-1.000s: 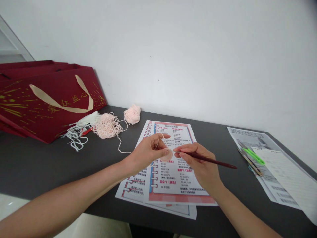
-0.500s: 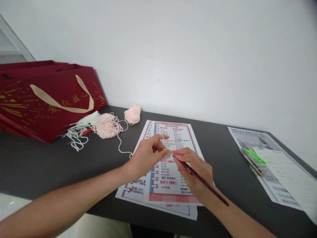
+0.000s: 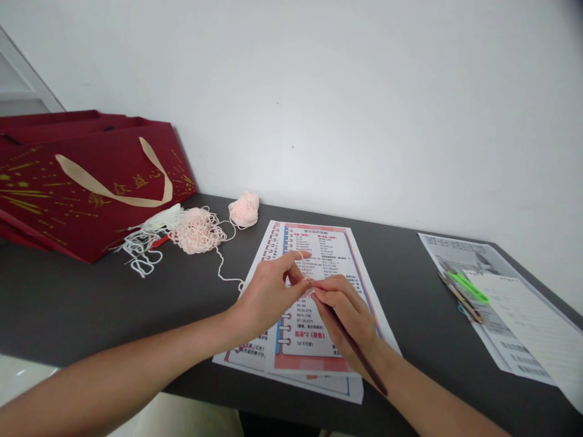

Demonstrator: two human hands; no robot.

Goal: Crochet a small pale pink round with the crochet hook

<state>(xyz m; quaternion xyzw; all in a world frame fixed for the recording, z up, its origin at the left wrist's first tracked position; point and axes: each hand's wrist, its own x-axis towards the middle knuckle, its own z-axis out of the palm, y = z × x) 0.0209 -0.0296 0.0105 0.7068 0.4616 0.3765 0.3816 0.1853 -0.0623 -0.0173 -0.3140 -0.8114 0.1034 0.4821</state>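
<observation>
Against the pale wall (image 3: 341, 109) stands the dark table (image 3: 113, 315), with a red bag (image 3: 109, 161) at its far left. Printed sheets (image 3: 296, 353) lie overlapped beneath the hands, and more papers (image 3: 514, 309) lie well apart on the right, a green tool (image 3: 471, 287) on top of them.

Over the sheets, the left hand (image 3: 271, 291) and right hand (image 3: 348, 309) meet at their fingertips. The left index finger is stretched out with yarn over it, while the thumb and the fingers beneath appear to pinch a small pale piece. The right fingers are closed on the hook (image 3: 357, 352).

Its long axis slants from the meeting fingertips down to the right, toward the person, with the butt beside the right wrist. The right hand is thus the nearer one, wrapped about the upper part; the left lies just beyond the tip end. The tip itself is hidden, so whether it sits in a loop I cannot tell.

Left of the hands are a pink heap (image 3: 198, 232), white yarn (image 3: 146, 240) touching it, and a ball (image 3: 245, 210) behind. Thinnest of all, a strand (image 3: 221, 267) runs from the heap to the left hand.
</observation>
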